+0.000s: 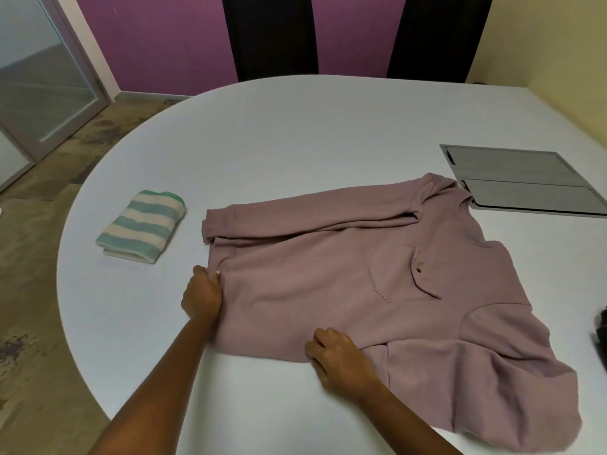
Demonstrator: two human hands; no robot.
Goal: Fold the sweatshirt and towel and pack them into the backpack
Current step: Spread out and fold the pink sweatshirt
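Note:
A dusty-pink sweatshirt (361, 290) lies flat on the white table, collar to the right, chest pocket up. Its far sleeve is folded across the body along the far edge. The near sleeve spreads loose at the lower right. My left hand (203, 295) grips the hem at the sweatshirt's left edge. My right hand (338, 356) grips the near side edge of the body. A folded towel (143, 226) with teal and cream stripes sits to the left of the sweatshirt. A dark object (601, 336), only partly in view, shows at the right edge.
The round white table (295, 133) drops off to the floor on the left and near side. A grey flat panel (525, 182) lies at the right, touching the sweatshirt's shoulder. Two dark chairs (269, 37) stand behind the far table edge.

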